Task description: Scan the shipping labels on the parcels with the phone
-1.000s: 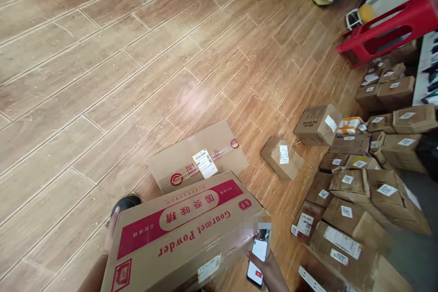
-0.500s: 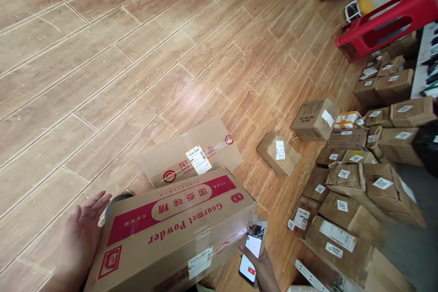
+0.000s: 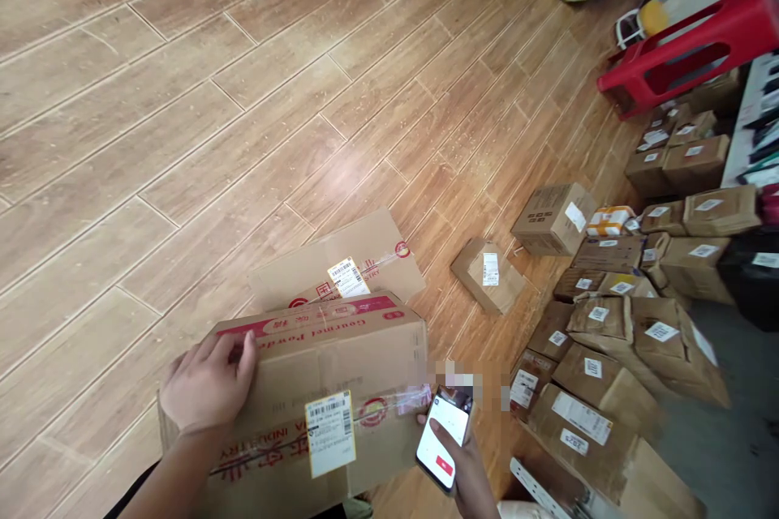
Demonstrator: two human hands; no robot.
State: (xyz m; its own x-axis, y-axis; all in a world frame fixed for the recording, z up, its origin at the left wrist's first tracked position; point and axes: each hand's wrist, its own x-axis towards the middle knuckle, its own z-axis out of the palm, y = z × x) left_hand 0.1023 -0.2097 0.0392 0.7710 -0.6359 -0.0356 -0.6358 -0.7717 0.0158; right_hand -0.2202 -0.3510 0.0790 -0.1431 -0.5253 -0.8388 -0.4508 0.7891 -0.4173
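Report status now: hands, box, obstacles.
Left hand on Gourmet Powder carton. Right hand holds phone. Second carton right behind.

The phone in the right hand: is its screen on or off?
On. The phone in the right hand shows a lit white screen with a small red button near its lower end.

wood-look floor [image 3: 182, 97], labelled parcels [image 3: 614, 316], red stool [image 3: 687, 49]

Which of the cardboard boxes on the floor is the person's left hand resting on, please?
The big Gourmet Powder carton with the red band, nearest the camera; the left hand lies on its top left corner. The other boxes lie untouched.
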